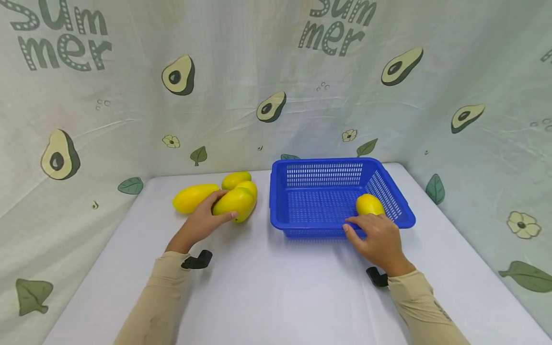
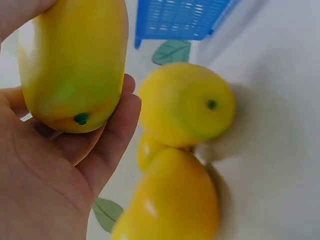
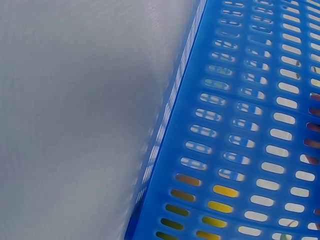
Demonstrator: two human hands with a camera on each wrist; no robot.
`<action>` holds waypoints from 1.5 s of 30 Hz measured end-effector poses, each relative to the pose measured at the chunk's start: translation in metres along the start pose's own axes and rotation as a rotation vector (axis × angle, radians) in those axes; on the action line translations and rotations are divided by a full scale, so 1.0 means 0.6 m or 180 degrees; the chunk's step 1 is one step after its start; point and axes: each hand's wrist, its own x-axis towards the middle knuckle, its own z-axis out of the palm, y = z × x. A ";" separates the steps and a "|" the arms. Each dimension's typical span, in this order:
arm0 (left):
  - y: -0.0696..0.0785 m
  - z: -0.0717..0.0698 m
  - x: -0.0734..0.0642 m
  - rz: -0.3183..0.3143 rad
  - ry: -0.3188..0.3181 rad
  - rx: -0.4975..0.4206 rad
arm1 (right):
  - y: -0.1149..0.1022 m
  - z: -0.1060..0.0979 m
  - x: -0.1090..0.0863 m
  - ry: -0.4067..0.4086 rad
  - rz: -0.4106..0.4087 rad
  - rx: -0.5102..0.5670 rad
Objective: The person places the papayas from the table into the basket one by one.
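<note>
Left hand grips a mango, fingers curled seemingly for support; right hand, grip unclear, crosses the basket rim ahead.

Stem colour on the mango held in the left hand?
Dark green stem; the left wrist view shows it best.

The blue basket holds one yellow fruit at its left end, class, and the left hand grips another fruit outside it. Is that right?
No: the head view shows the yellow fruit at the right end of the blue basket, not the left. The left hand does grip another fruit outside it.
</note>
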 end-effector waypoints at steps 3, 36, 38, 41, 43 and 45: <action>0.018 -0.007 0.012 0.0020 -0.0067 0.0066 | 0.000 -0.001 0.003 0.0018 -0.0010 0.0001; 0.184 0.012 0.125 0.0466 -0.0698 0.0063 | -0.003 -0.003 0.004 0.0003 -0.0008 0.0010; 0.193 0.014 0.130 0.0527 -0.0721 0.0058 | -0.002 -0.005 0.003 -0.0030 0.0006 -0.0005; 0.203 0.018 0.138 0.0598 -0.0734 0.0111 | -0.002 -0.007 0.005 -0.0096 0.0025 -0.0035; 0.208 0.019 0.142 0.0617 -0.0738 0.0199 | -0.001 -0.007 0.005 -0.0124 0.0038 -0.0052; 0.212 0.022 0.147 0.0647 -0.0757 0.0273 | -0.001 -0.007 0.004 -0.0124 0.0039 -0.0057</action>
